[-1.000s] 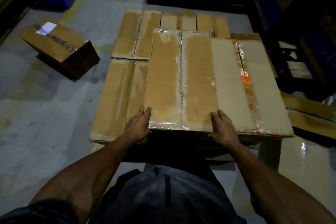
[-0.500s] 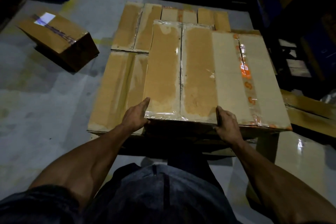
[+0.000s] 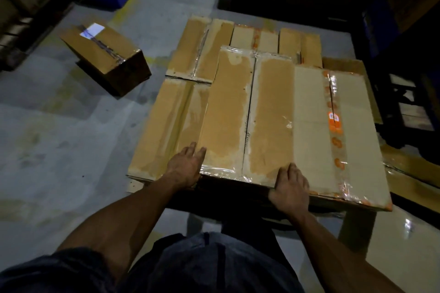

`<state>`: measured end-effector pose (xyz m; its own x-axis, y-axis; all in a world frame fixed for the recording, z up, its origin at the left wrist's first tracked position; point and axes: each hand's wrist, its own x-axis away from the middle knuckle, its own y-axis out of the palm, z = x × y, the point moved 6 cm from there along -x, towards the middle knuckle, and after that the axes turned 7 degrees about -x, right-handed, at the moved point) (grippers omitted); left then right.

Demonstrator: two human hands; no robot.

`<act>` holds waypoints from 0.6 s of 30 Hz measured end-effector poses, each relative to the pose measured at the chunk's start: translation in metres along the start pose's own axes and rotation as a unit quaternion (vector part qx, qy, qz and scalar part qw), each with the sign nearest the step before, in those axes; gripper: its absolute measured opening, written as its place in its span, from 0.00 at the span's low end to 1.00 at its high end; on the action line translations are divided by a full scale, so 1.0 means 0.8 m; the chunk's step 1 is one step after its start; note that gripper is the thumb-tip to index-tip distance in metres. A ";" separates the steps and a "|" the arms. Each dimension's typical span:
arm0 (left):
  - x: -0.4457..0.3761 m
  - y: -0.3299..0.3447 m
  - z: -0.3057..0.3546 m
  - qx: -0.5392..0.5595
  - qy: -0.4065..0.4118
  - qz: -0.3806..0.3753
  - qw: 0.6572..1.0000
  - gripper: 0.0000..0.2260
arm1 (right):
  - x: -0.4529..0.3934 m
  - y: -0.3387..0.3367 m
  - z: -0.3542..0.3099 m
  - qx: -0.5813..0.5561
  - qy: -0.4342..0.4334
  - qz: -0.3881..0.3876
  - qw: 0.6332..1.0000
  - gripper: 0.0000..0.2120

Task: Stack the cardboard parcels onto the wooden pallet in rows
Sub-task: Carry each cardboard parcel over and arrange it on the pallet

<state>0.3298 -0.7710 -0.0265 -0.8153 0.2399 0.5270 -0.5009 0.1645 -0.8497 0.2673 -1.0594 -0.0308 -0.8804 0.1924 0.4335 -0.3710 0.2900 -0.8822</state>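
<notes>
Both hands on the top parcel (image 3: 273,114), atop the stacked row: left hand (image 3: 185,166) flat against its left corner, right hand (image 3: 291,185) flat-fingered over its near edge.

— What moved?

— The right hand (image 3: 291,187). Half a second ago it gripped the near edge of the big top box (image 3: 281,123) with its thumb on top. Now it lies flat over that edge, fingers pointing to 12 o'clock.

— And the left hand (image 3: 187,165)?

— Its fingers slid a bit further along the box's left corner, toward 12 o'clock.

— And the box?

— I can't tell if it moved.
</notes>
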 end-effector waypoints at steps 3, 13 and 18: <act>0.014 -0.011 -0.012 -0.002 -0.026 -0.007 1.000 0.28 | 0.000 -0.015 -0.028 0.024 -0.019 -0.014 0.999 0.32; 0.119 -0.010 -0.155 0.064 -0.199 0.043 0.977 0.24 | -0.012 -0.038 -0.245 -0.043 -0.166 -0.064 0.983 0.24; 0.170 0.028 -0.266 0.113 -0.258 0.044 0.958 0.31 | 0.017 0.002 -0.368 -0.011 -0.203 -0.087 0.975 0.26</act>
<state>0.2698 -0.5311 0.0293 -0.8635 -0.2711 0.4252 -0.4254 -0.0610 -0.9029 0.3417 -0.7802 0.0276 -0.8504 -0.2483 0.4639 -0.5232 0.3059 -0.7954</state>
